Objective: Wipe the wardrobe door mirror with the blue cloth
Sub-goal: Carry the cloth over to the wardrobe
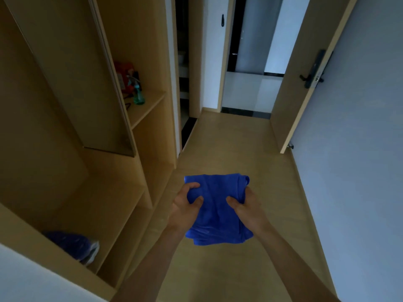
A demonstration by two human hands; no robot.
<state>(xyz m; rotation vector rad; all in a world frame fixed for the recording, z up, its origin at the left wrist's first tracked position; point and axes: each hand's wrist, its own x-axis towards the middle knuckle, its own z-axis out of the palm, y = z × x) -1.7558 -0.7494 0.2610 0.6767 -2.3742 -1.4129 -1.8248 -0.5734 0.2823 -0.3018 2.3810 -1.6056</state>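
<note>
A bright blue cloth, folded and bunched, hangs between both my hands above the wooden floor, in the lower middle of the view. My left hand grips its left side, thumb on top. My right hand grips its right side the same way. The wardrobe door mirror is a tall narrow panel on the swung-open door at the upper left; it reflects the wood of the wardrobe. The mirror is well apart from the cloth, up and to the left of my hands.
The open wooden wardrobe fills the left side. On its shelf stand a green spray bottle and a red box. A blue bag lies in a low compartment. A room door with a black handle stands open at right.
</note>
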